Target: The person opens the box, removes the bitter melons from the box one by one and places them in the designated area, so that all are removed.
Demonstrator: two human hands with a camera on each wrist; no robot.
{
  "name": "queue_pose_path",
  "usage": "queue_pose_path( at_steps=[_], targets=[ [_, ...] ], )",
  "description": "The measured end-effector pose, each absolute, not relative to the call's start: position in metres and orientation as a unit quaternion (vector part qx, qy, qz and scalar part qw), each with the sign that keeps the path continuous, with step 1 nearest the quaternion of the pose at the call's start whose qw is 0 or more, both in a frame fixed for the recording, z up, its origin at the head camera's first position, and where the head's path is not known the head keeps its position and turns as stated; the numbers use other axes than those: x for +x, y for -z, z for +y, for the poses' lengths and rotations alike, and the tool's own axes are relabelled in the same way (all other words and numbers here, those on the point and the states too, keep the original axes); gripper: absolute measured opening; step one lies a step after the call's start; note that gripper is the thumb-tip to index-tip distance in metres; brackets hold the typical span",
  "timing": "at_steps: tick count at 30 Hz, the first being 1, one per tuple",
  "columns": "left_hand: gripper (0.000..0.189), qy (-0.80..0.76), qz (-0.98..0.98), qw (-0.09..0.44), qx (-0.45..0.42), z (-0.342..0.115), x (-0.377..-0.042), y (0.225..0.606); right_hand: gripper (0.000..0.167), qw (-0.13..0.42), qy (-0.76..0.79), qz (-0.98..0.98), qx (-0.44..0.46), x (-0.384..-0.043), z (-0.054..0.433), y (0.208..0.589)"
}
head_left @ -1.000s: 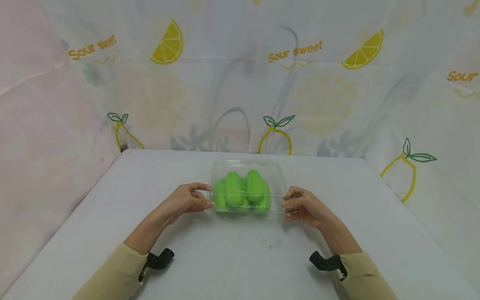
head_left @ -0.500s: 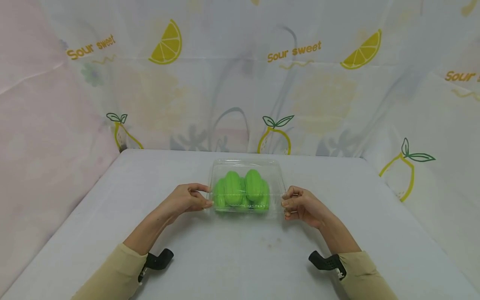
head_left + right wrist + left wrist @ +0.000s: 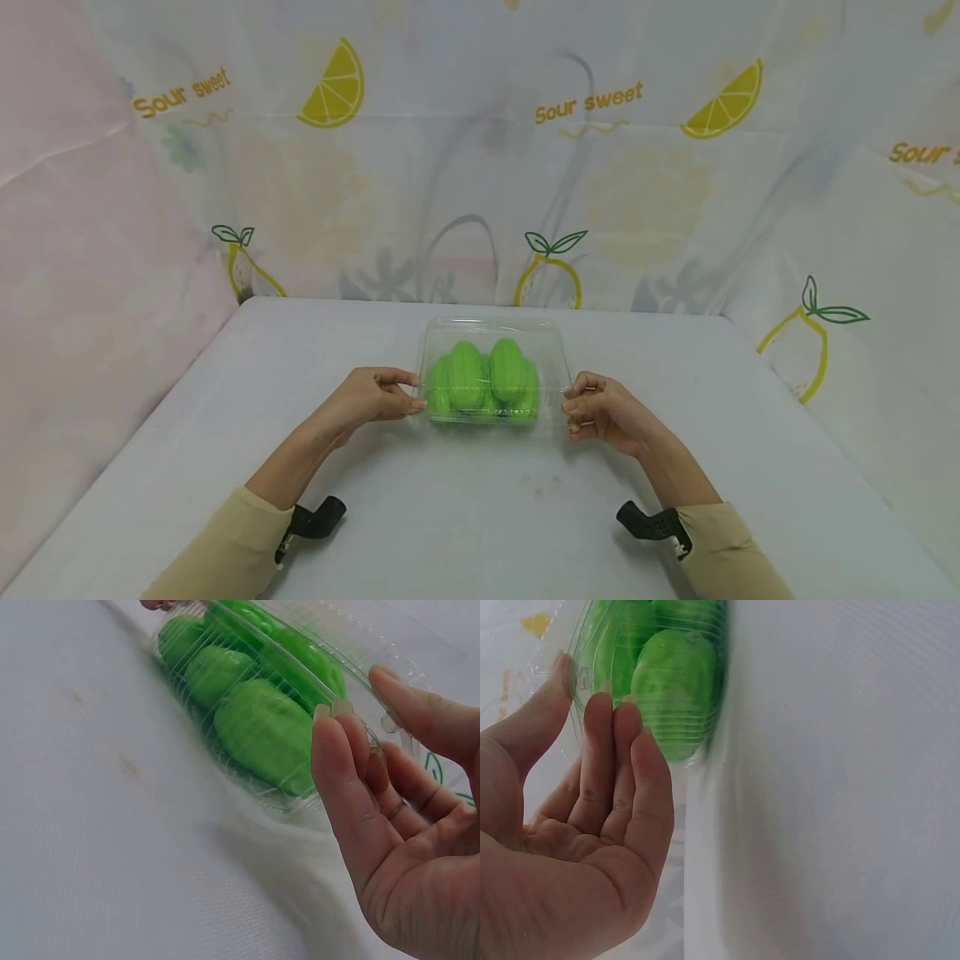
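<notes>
1. One clear plastic box (image 3: 552,354) rests on the tabletop (image 3: 480,525) between left grip (image 3: 372,396) and right grip (image 3: 609,412), green vegetables (image 3: 467,375) inside.
2. Each grip is nearly closed, pinching the side rim nearest it between thumb and fingers.
3. The box probably handles light, slick and easily bent; gentle pinches at both rims should suit.

Seen from the head camera, the person wore plain beige sleeves: a left sleeve (image 3: 217,550) and a creased right sleeve (image 3: 731,550), both toward the desk's (image 3: 480,533) near side. Beside each cuff sat a matte black, elbow-shaped fitting, the left device (image 3: 321,518) and the right device (image 3: 643,522), with small silvery bits below. The left hand (image 3: 371,397) and right hand (image 3: 611,415) were bare.
</notes>
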State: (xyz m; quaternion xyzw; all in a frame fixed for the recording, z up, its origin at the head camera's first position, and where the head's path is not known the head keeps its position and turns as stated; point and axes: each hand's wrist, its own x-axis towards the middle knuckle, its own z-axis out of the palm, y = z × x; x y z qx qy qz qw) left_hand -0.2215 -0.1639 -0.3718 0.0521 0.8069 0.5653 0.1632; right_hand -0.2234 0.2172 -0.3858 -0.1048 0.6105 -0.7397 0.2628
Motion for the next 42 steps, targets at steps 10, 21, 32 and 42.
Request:
queue_pose_path(
  at_steps=[10, 21, 32, 42],
  targets=[
    [0.048, -0.566, 0.807, 0.162, 0.046, -0.1647, -0.2222, 0.3729, 0.021, 0.261, 0.735, 0.617, -0.103, -0.2249, 0.2183, 0.3868],
    [0.045, -0.576, 0.8, 0.16, 0.043, -0.1638, -0.2216, 0.3751, 0.021, 0.26, 0.738, 0.616, -0.092, -0.2241, 0.2182, 0.3862],
    [0.037, -0.563, 0.808, 0.158, 0.068, -0.1634, -0.2204, 0.3713, 0.019, 0.263, 0.746, 0.604, -0.099, -0.2265, 0.2193, 0.3888],
    [0.035, -0.565, 0.803, 0.175, 0.074, -0.1638, -0.2203, 0.3706, 0.016, 0.263, 0.71, 0.646, -0.1, -0.2258, 0.2218, 0.3809]
  ],
)
